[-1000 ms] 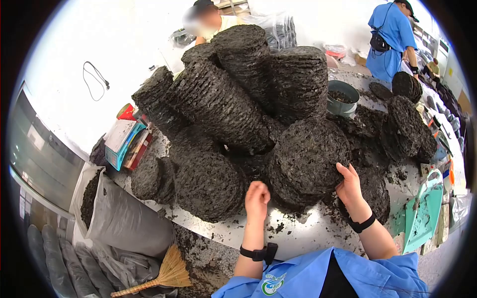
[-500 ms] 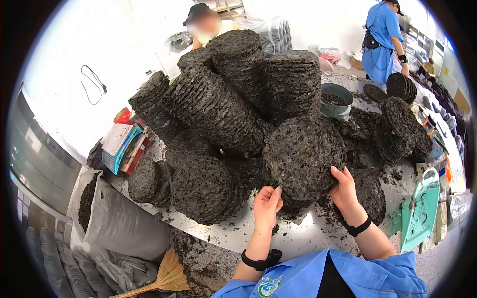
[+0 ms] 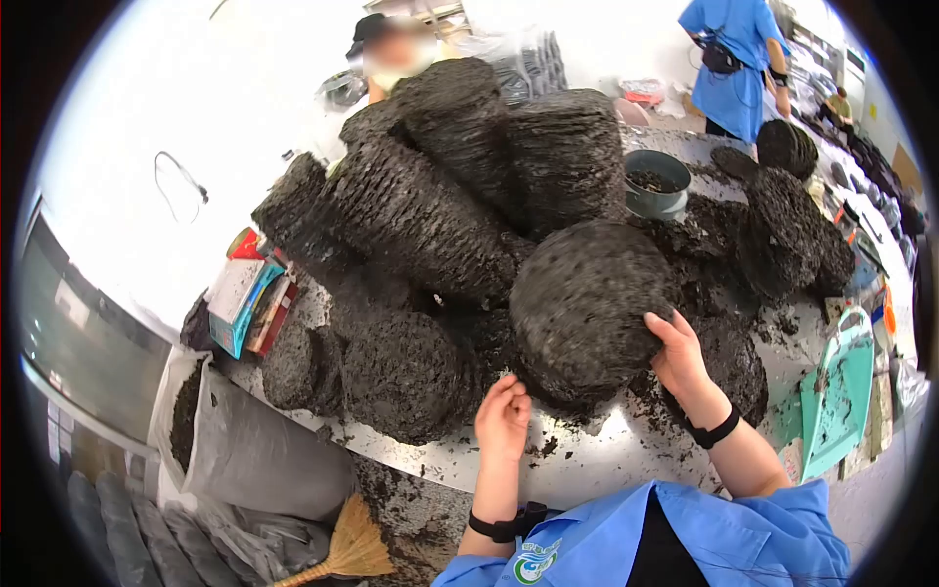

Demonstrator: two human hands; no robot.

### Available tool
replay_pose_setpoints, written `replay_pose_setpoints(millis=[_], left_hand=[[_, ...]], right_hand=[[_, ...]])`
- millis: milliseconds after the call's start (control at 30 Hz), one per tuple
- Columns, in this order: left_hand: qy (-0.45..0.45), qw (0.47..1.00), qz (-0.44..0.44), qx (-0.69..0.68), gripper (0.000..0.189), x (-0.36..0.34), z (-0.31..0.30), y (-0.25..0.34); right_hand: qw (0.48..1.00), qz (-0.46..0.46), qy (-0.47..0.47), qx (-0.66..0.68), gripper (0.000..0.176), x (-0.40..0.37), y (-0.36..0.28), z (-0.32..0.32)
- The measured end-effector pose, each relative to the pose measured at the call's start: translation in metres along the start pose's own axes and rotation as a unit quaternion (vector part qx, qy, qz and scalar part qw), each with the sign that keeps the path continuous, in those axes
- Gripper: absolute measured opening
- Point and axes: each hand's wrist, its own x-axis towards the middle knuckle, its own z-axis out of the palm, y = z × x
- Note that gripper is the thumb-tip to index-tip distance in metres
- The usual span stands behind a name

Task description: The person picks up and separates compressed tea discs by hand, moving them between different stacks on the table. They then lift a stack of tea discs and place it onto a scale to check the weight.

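A round, dark, flaky disc that looks like a dried seaweed cake [image 3: 592,298] faces me at the front of the table, slightly blurred. My right hand [image 3: 678,354] grips its right edge, thumb on the front face and fingers hidden behind. My left hand [image 3: 503,416] is apart from the disc, just off its lower left edge. Its fingers are curled into a pinch, and whether a small bit sits in them cannot be seen. More discs lie under the held one. Left of my left hand a stack of discs [image 3: 406,377] leans with its round face toward me.
Tall stacks of discs [image 3: 421,225] fill the table's middle. A grey-green pot [image 3: 657,201] holds dark flakes. At right lies a teal dustpan [image 3: 838,396]; at left, a blue scale [image 3: 240,308], an open sack [image 3: 259,440] and a straw broom [image 3: 354,543]. Two co-workers stand beyond.
My left hand has come away from the disc's lower edge, moving left and down. My right hand still holds the disc, which is now blurred. The whole view has shifted slightly.
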Motion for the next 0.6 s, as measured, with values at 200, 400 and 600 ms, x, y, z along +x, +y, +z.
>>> replay_pose_setpoints(millis=[200, 400, 600], left_hand=[[-0.092, 0.982, 0.15, 0.061, 0.007, -0.038, 0.039, 0.013], [-0.414, 0.64, 0.337, 0.553, 0.011, -0.071, 0.139, -0.073], [-0.559, 0.517, 0.344, 0.549, 0.031, -0.083, 0.156, -0.15]], right_hand=[[0.891, -0.355, -0.003, -0.282, 0.046, -0.015, -0.006, -0.007], [0.906, 0.29, -0.067, 0.3, 0.041, -0.077, 0.033, -0.056], [0.865, 0.086, 0.061, 0.491, 0.014, -0.124, 0.001, -0.161]])
